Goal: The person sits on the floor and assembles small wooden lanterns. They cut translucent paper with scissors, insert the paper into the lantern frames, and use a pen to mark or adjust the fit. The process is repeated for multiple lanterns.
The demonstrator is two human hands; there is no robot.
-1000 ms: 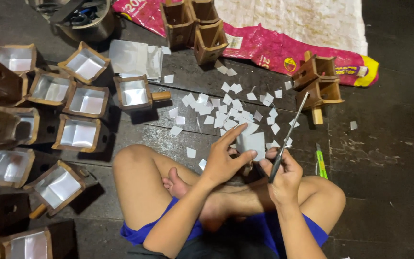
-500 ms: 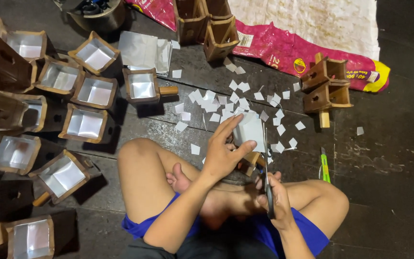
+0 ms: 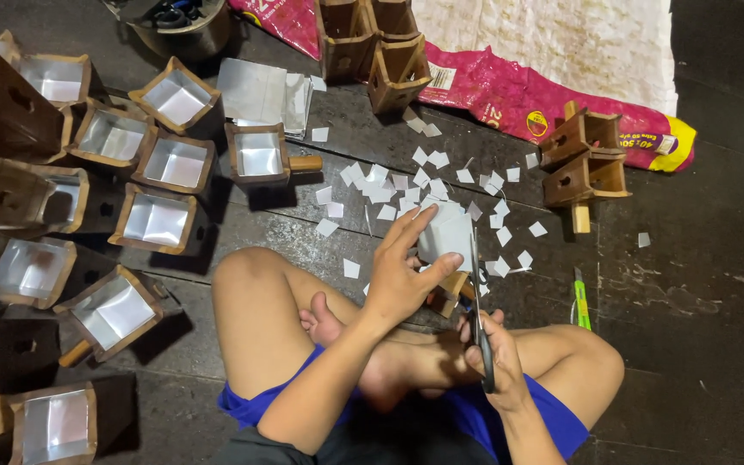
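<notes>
Clamped between thumb and fingers of the left hand (image 3: 402, 275): a small wooden box (image 3: 448, 291) with a pale foil sheet (image 3: 445, 237) folded over its top, held just above the crossed legs. Right hand (image 3: 494, 357) closed around the handles of dark scissors (image 3: 478, 319), blades pointing up along the sheet's right edge, touching it or nearly so; whether the blades are parted, cannot tell.

Change since a second ago: scissors were angled out to the right, clear of the sheet; now swung upright and brought against it. Judged: cutting is under way, trimming foil at the box's edge. Box has also risen closer to the camera.

Just beyond the box: scatter of small white paper squares (image 3: 389, 194) on the dark floor. Right of the box: green utility knife (image 3: 580, 299). Left of the box: rows of foil-lined wooden boxes (image 3: 161, 220). Farthest from the box: unlined wooden boxes (image 3: 372, 43) and a pink sack (image 3: 510, 90).
</notes>
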